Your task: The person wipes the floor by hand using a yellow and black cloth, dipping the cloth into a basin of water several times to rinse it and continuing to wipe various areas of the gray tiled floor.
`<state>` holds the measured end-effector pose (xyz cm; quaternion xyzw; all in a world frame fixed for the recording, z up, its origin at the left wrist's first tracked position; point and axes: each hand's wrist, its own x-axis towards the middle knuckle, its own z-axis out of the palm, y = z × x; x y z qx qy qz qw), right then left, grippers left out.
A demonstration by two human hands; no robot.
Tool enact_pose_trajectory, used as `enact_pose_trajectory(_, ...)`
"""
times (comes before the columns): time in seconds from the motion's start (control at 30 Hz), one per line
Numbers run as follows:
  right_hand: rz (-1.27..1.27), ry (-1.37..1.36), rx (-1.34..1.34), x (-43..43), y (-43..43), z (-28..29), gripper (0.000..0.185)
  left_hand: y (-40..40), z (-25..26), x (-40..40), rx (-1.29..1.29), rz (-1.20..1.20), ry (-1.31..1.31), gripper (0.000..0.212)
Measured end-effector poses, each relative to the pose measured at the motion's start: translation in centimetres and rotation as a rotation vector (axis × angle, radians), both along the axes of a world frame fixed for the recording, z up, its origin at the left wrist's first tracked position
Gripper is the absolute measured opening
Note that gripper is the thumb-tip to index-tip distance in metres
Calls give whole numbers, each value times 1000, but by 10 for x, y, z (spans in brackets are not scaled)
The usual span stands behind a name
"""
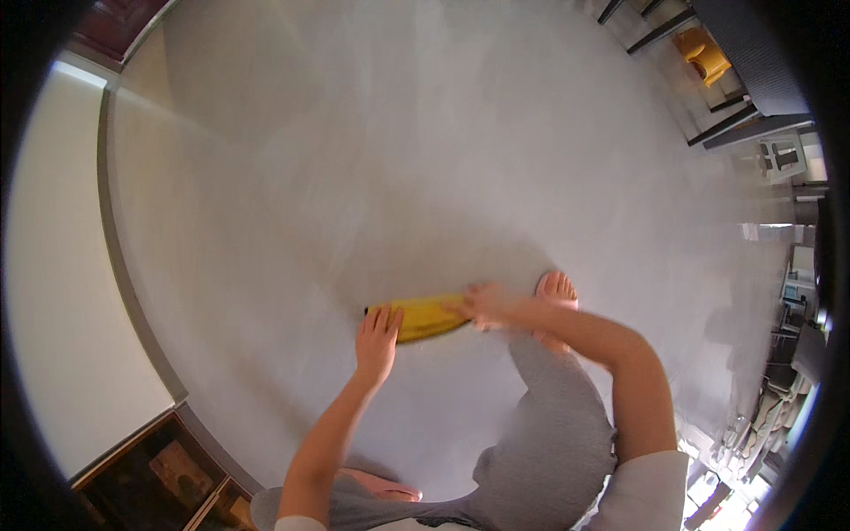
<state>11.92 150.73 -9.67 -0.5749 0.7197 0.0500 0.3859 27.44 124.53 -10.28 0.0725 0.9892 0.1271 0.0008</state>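
A folded yellow cloth-like item with a dark edge lies low in front of me, at or near the grey floor. My left hand rests on its left end, fingers spread over the top. At the right end is my right hand, blurred, with its fingers touching the yellow item; whether they grip it cannot be told. The underside of the item is hidden.
My sandalled foot stands right of the hands, the other at the bottom. A white wall runs along the left, with a glass-fronted cabinet below. Dark chair legs and an orange stool stand upper right.
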Motion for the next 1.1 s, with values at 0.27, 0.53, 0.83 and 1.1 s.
enact_pose_trajectory(0.27, -388, 661, -82, -53, 5, 7, 81, 6, -8, -131, 9, -54, -18, 40)
enact_pose_trajectory(0.53, -590, 279, 223, 71, -24, 18, 86, -28, -12, -47, 60, -240, 90, 44)
enact_pose_trajectory(0.83, -771, -18, 166, 245, -188, 13, 102, -157, -25, 92, 202, -26, 136, 27)
enact_pose_trajectory(1.1, -386, -97, -214, 430, -384, 4, 101, -321, 4, 369, 130, 652, 108, 38)
